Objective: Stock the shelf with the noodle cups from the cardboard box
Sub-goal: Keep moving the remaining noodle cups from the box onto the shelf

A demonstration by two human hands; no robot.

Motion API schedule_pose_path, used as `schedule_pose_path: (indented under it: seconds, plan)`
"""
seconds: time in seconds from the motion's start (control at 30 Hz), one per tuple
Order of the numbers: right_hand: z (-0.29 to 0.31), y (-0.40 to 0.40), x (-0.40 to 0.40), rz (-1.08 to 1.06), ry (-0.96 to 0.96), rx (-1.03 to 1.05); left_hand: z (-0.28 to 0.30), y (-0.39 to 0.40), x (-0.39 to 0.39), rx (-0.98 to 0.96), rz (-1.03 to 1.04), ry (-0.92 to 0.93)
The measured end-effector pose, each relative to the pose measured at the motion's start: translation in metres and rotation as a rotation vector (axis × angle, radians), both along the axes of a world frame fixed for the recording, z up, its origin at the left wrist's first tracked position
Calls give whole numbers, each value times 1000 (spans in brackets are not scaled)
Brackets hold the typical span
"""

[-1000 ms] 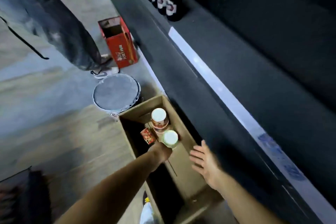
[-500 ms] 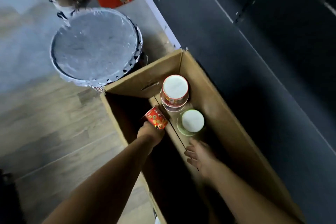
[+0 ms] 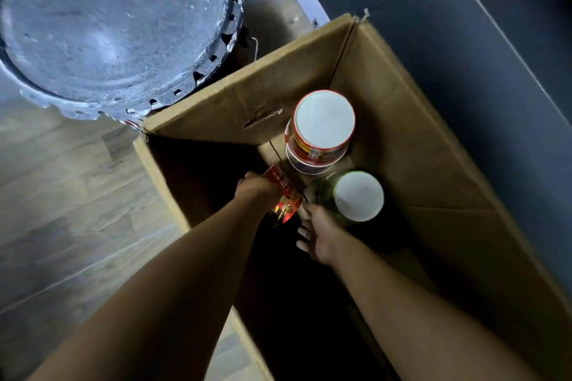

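Nearest, both hands are now deep inside the open brown cardboard box (image 3: 418, 139); the left hand (image 3: 257, 190), which half a second ago only reached toward it, grips the tilted red printed noodle cup (image 3: 283, 192), while the right hand (image 3: 320, 237) has moved in beside the white-lidded green noodle cup (image 3: 356, 196), fingers loosely spread and holding nothing. Beyond them a white-lidded red noodle cup (image 3: 323, 130) sits atop another cup; past the box stands a round grey dusty bucket lid (image 3: 114, 22), so one cup seems ready to lift toward the shelf.
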State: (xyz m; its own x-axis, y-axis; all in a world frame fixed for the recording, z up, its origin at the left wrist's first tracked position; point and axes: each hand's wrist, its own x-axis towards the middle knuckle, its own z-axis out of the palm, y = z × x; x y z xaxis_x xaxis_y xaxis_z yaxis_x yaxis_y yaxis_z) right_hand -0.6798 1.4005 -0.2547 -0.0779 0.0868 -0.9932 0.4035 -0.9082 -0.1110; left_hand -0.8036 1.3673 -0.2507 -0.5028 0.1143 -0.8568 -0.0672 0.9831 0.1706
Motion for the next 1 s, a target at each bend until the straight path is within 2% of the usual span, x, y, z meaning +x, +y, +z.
schedule_pose_path:
  seconds: [0.27,0.4,0.53,0.67,0.83,1.0]
  plan:
    - [-11,-10,-7,-129,93,-83,-5,-1,10,-1,-75,25]
    - [3,-11,18,-102,81,-34,20,-3,25,-17,-201,61]
    - [33,-11,48,-72,-2,25,64,-6,40,65,-271,60]
    - [86,-8,78,-126,-35,50,125,-4,57,198,-240,-10]
    - [185,6,105,-256,25,57,219,9,78,401,-191,-117]
    - [308,19,139,-191,139,105,338,16,100,542,-285,-178]
